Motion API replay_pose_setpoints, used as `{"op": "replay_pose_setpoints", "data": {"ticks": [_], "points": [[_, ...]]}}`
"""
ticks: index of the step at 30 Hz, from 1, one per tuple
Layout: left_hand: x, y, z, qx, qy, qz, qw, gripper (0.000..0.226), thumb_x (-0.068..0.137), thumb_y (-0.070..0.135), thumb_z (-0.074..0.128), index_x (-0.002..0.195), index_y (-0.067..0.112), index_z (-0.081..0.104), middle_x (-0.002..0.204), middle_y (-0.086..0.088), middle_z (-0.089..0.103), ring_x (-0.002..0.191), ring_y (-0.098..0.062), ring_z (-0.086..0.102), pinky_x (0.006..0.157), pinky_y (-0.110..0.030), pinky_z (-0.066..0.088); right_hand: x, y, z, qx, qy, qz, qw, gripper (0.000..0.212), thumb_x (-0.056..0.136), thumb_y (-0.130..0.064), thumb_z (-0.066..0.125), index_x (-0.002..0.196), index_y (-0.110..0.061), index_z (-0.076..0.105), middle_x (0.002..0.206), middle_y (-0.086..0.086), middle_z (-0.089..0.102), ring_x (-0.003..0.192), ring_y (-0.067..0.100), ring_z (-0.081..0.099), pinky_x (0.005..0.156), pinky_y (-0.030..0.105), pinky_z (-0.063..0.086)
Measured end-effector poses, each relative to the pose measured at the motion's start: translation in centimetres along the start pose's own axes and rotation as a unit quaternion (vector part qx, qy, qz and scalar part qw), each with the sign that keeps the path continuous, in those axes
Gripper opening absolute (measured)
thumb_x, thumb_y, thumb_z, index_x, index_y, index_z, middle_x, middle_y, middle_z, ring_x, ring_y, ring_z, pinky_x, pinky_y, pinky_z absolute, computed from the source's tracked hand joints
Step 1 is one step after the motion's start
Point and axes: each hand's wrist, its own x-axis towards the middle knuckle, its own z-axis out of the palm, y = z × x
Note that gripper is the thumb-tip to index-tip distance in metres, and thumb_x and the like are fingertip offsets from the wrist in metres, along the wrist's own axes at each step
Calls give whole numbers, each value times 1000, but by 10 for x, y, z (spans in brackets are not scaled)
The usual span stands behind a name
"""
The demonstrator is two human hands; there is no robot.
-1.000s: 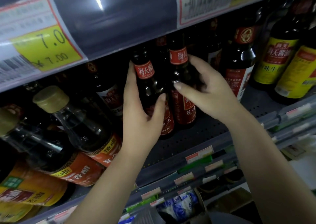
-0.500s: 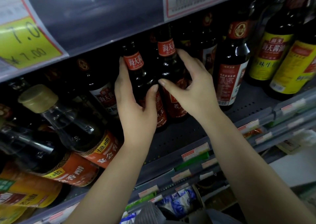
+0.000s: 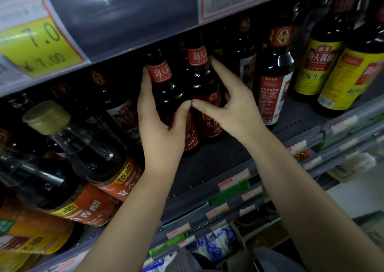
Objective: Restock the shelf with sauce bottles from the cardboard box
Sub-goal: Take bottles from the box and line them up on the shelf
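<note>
Beside held bottles point(image 3: 172, 97), yellow-labelled bottles point(image 3: 318, 64).

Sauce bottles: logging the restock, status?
Left hand shut on left dark bottle. Right hand shut on right dark bottle. Both upright on shelf, nothing blocking.

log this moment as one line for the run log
stage: placing on shelf | left hand: grips left red-neck bottle | right hand: around right red-neck bottle | both upright on shelf
</note>
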Motion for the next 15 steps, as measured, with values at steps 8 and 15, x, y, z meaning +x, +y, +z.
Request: {"op": "replay_pose_setpoints", "data": {"ticks": [8,15], "points": [[-32,32,5,-75,0,160,984,33,93,16,60,124,17,48,122,6,52,118,-24,56,99,-42,48,-51,-22,-42,69,111,31,991,44,82,-19,72,123,-13,59,113,-1,66,106,8,63,91,23,52],[-75,69,75,-245,-200,47,947,22,92,20,57,113,21,55,111,-9,62,104,-10,64,87,-16,48,-119,-5,-110,-3,247,81,966,25,85,-12,68,110,-10,63,96,5,69,90,13,68,77,22,54]]}}
